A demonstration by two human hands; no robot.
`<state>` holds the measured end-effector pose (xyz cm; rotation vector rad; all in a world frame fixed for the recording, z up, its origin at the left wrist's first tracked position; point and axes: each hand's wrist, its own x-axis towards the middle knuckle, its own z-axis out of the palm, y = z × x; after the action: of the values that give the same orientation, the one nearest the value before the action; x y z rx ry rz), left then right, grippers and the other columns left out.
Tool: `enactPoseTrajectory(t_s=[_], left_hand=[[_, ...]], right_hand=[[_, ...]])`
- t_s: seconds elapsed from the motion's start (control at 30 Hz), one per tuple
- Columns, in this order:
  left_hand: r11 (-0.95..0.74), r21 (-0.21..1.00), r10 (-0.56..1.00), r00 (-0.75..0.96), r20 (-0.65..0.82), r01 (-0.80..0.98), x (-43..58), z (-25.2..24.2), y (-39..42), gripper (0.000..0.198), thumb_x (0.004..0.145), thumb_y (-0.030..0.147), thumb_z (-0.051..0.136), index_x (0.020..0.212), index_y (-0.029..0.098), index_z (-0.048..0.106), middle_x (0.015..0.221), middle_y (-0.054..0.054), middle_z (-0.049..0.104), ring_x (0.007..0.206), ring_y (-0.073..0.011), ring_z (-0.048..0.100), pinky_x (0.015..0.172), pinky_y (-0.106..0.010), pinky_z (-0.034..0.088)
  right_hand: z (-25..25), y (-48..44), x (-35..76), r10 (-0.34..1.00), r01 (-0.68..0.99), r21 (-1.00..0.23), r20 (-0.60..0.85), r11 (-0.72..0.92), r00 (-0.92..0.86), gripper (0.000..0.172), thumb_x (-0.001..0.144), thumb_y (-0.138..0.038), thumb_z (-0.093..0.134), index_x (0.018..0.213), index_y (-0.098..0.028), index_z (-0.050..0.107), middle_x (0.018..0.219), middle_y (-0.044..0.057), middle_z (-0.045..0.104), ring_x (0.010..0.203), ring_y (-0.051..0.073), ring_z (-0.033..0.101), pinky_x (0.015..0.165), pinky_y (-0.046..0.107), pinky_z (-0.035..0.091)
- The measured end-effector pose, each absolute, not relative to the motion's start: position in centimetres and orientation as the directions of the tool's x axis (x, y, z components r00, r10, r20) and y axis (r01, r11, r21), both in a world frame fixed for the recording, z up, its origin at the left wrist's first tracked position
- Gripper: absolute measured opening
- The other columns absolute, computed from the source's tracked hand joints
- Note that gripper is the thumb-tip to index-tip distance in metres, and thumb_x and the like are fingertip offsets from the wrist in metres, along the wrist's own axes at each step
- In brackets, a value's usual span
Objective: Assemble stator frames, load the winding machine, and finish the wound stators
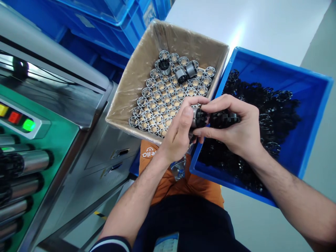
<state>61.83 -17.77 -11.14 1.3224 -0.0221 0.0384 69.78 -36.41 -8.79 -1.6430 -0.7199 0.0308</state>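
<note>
My left hand (180, 131) is closed around a silver metal core (194, 117), whose black plastic end piece faces right. Fingers of my right hand (243, 127) pinch around that end, and a dark plastic end piece (224, 119) sits within the right palm. Whether this piece touches the core is hidden by my fingers. Both hands are above the gap between a lined cardboard box (128, 80) of upright slotted metal cores (167, 99) and a blue bin (312, 129) of loose black plastic pieces (273, 105).
Several cores with black ends (191, 70) lie atop the others in the box. At left stands a green-and-steel machine (60, 136) with lit buttons and a row of metal cylinders (34, 162). Blue crates (105, 31) are stacked behind; a white table (262, 24) lies beyond.
</note>
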Motion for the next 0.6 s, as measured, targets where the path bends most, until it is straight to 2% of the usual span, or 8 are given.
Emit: enactPoseTrajectory(t_s=[0.07, 0.13, 0.27, 0.43, 0.5, 0.53, 0.6], left_hand=[[0.222, 0.974, 0.007, 0.999, 0.042, -0.042, 61.8, -11.2, -17.7, 0.061, 0.124, 0.084, 0.049, 0.147, 0.033, 0.072, 0.088, -0.002, 0.07, 0.059, -0.0198, 0.072, 0.048, -0.031, 0.057], [0.22, 0.974, 0.012, 0.999, 0.05, -0.052, 61.6, -11.2, -17.8, 0.061, 0.124, 0.083, 0.048, 0.152, 0.034, 0.07, 0.09, -0.003, 0.071, 0.063, -0.0207, 0.074, 0.051, -0.032, 0.059], [0.277, 0.96, 0.014, 0.999, 0.047, -0.049, 61.3, -11.2, -17.8, 0.062, 0.121, 0.084, 0.059, 0.16, 0.037, 0.067, 0.101, -0.005, 0.074, 0.069, -0.0207, 0.075, 0.056, -0.033, 0.06], [0.286, 0.958, -0.082, 0.997, 0.0, 0.024, 61.4, -10.8, -17.1, 0.065, 0.118, 0.086, 0.064, 0.159, 0.036, 0.068, 0.098, -0.005, 0.077, 0.067, -0.0227, 0.078, 0.057, -0.036, 0.064], [0.262, 0.965, -0.078, 0.997, -0.003, 0.023, 61.4, -10.7, -17.1, 0.069, 0.118, 0.087, 0.064, 0.164, 0.035, 0.066, 0.091, -0.004, 0.077, 0.066, -0.0238, 0.079, 0.057, -0.037, 0.066], [0.245, 0.97, -0.055, 0.998, 0.002, 0.011, 61.4, -10.7, -17.1, 0.07, 0.118, 0.087, 0.064, 0.165, 0.035, 0.065, 0.088, -0.003, 0.077, 0.064, -0.0241, 0.079, 0.057, -0.037, 0.066], [0.214, 0.977, 0.009, 1.0, 0.019, -0.021, 61.5, -10.8, -17.2, 0.071, 0.116, 0.088, 0.066, 0.164, 0.036, 0.066, 0.081, 0.0, 0.075, 0.061, -0.024, 0.078, 0.054, -0.036, 0.065]], right_hand=[[-8.7, -36.3, 69.5, 0.451, 0.455, -0.89, 0.397, -0.023, 0.8, 0.036, 0.086, -0.025, 0.114, 0.114, -0.034, 0.094, 0.117, 0.005, 0.09, 0.113, 0.033, 0.085, 0.106, 0.059, 0.075], [-8.6, -36.3, 69.4, 0.442, 0.448, -0.894, 0.394, -0.02, 0.806, 0.033, 0.087, -0.025, 0.114, 0.112, -0.034, 0.093, 0.118, 0.006, 0.089, 0.115, 0.033, 0.085, 0.107, 0.06, 0.075], [-8.7, -36.4, 69.7, 0.492, 0.313, -0.95, 0.278, 0.013, 0.825, 0.043, 0.085, -0.033, 0.117, 0.119, -0.03, 0.091, 0.113, 0.003, 0.087, 0.092, 0.026, 0.083, 0.092, 0.052, 0.076], [-7.8, -36.8, 70.2, 0.49, 0.5, -0.866, 0.436, 0.0, 0.755, 0.039, 0.082, -0.029, 0.118, 0.111, -0.032, 0.092, 0.105, 0.003, 0.087, 0.096, 0.029, 0.081, 0.09, 0.052, 0.068], [-7.5, -36.8, 70.0, 0.489, 0.486, -0.874, 0.422, -0.004, 0.763, 0.044, 0.079, -0.027, 0.121, 0.111, -0.03, 0.091, 0.104, 0.001, 0.087, 0.094, 0.028, 0.081, 0.088, 0.049, 0.066], [-7.4, -36.8, 69.8, 0.49, 0.48, -0.877, 0.412, -0.016, 0.768, 0.044, 0.08, -0.028, 0.12, 0.112, -0.03, 0.091, 0.105, 0.001, 0.087, 0.094, 0.027, 0.081, 0.089, 0.048, 0.067], [-7.4, -36.8, 69.5, 0.502, 0.531, -0.844, 0.427, -0.077, 0.752, 0.036, 0.091, -0.032, 0.114, 0.119, -0.031, 0.091, 0.108, 0.003, 0.087, 0.097, 0.027, 0.081, 0.09, 0.046, 0.068]])
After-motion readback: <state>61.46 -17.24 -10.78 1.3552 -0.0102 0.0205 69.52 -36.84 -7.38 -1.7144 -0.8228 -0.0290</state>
